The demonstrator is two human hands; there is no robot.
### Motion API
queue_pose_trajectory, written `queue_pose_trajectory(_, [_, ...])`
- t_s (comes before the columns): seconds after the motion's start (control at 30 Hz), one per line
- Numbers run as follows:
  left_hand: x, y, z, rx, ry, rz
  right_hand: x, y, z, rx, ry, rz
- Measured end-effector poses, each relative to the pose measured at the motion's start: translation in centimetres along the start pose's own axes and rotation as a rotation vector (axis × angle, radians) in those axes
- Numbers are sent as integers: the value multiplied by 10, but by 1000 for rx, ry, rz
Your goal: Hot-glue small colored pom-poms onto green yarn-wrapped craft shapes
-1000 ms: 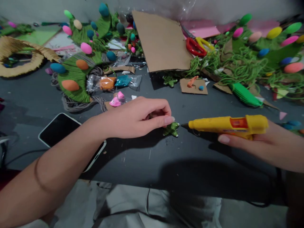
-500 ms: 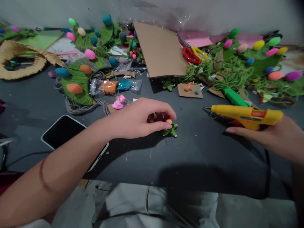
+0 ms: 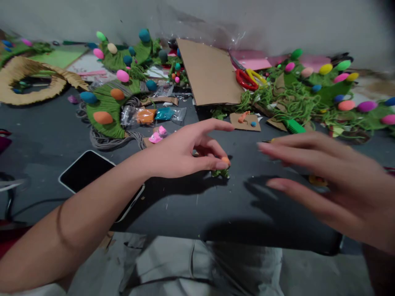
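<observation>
My left hand [image 3: 197,150] is closed in a pinch, with a small orange ball [image 3: 226,160] between thumb and fingertip. Just under those fingers a small green yarn star [image 3: 220,174] lies on the dark table, partly covered by the thumb. My right hand [image 3: 327,181] is open above the table at the right, fingers stretched toward the left hand, slightly blurred. Behind it shows a bit of the yellow glue gun [image 3: 317,180]; most of the gun is hidden by the hand.
Beyond the hands lie a cardboard piece [image 3: 210,74], red and yellow scissors [image 3: 247,80], a small card [image 3: 246,122] with orange and blue bits, and a green comb [image 3: 294,126]. A phone [image 3: 88,168] sits under my left forearm. Green wrapped shapes [image 3: 106,111] with coloured balls stand at the back.
My right hand has let go of the glue gun and moved left, fingers now spread. The left hand's index finger has lifted while the orange ball stays pinched. The view has shifted slightly.
</observation>
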State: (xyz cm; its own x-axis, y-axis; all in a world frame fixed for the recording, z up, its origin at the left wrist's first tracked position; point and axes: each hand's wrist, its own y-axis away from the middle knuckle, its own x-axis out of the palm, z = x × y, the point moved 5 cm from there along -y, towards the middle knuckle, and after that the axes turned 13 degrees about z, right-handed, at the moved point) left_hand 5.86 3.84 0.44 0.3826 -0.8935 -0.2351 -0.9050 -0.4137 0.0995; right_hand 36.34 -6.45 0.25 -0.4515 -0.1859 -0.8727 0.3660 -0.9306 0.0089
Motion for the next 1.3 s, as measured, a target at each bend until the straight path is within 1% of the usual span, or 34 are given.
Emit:
queue_pose_trajectory(0.07, [0, 0, 0, 5, 44, 15, 23, -40, 28, -68, -32, 13])
queue_pose_trajectory(0.13, [-1, -1, 1, 3, 76, 26, 34, -72, 59, -169, -71, 2])
queue_pose_trajectory(0.2, [-1, -1, 3, -3, 96, 36, 37, -91, 85, -261, -104, -5])
queue_pose_trajectory(0.27, [-2, -1, 3, -5, 79, 39, 35, -96, 98, -343, -134, -17])
queue_pose_trajectory(0.33, [-5, 0, 3, -8, -7, 12, 31, -95, 97, -365, -159, -36])
queue_pose_trajectory(0.37, [-7, 1, 3, -18, -87, -11, 30, -93, 92, -346, -171, -43])
queue_pose_trajectory(0.47, [-15, 3, 1, -59, -398, -72, 32, -91, 70, -223, -216, -23])
queue_pose_trajectory(0.53, [-17, 4, 2, -85, -566, -52, 38, -92, 61, -193, -239, 26])
queue_pose_trajectory(0.63, [-17, 3, 5, -99, -682, 25, 45, -95, 60, -281, -260, 58])
queue_pose_trajectory(0.73, [-14, 1, 8, -102, -736, 65, 50, -98, 63, -352, -253, 58])
queue_pose_trajectory(0.93, [-8, -3, 15, -102, -773, 103, 60, -101, 64, -383, -228, 71])
queue_pose_trajectory(1.13, [-9, -3, 19, -109, -751, 101, 60, -101, 61, -358, -238, 106])
queue_pose_trajectory(1.3, [-8, -3, 19, -106, -742, 93, 51, -98, 55, -275, -274, 128])
